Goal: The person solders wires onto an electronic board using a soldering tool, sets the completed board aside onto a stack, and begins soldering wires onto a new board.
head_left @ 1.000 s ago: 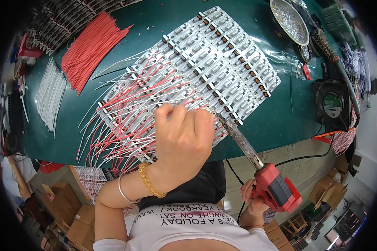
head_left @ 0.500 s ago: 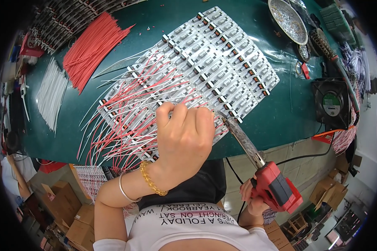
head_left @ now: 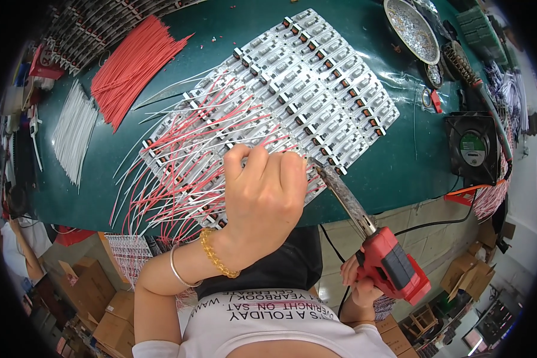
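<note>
Green benchtop [head_left: 411,173] lay underneath. Nearest, the right hand [head_left: 361,289] gripped a soldering iron [head_left: 394,265]; the left hand [head_left: 262,197] curled over the circuit-board panel [head_left: 316,94] beyond, its pinch hidden, contents untellable. Soldering seemed underway, next needing a steady tip [head_left: 320,169].

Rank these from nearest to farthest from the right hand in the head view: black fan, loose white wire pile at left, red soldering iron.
1. Red soldering iron: held in the right hand.
2. Black fan: ahead, to the right.
3. Loose white wire pile: far left side.
</note>
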Tool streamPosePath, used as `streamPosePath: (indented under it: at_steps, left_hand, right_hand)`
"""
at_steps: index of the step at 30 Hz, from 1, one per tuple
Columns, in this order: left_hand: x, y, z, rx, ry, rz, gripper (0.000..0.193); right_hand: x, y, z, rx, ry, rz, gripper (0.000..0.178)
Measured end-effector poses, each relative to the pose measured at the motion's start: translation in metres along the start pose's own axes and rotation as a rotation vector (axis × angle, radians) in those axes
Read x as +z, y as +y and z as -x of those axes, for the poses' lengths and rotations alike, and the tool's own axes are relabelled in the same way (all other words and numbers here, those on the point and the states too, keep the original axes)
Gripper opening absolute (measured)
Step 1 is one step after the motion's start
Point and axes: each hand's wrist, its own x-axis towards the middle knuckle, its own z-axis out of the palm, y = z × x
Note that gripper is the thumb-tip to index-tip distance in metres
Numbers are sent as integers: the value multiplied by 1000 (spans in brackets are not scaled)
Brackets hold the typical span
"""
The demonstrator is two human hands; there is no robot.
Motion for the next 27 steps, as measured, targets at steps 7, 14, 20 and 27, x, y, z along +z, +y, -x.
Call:
streamPosePath:
  at_steps: [7, 14, 20, 27]
  left_hand:
    - [-1, 0, -1, -1, -15, 1, 18]
    - [1, -1, 0, 12, -18, -5, 18]
    - [-1, 0, -1, 25, -24, 12, 17]
    - [-8, -7, 0, 96, -61, 136, 16]
  right_hand:
    - [-1, 5, 2, -37, 9, -67, 59]
    - [13, -15, -9, 30, 35, -130, 91]
    - [9, 0, -4, -88, 55, -36, 89]
    - [11, -11, -17, -130, 13, -159, 87]
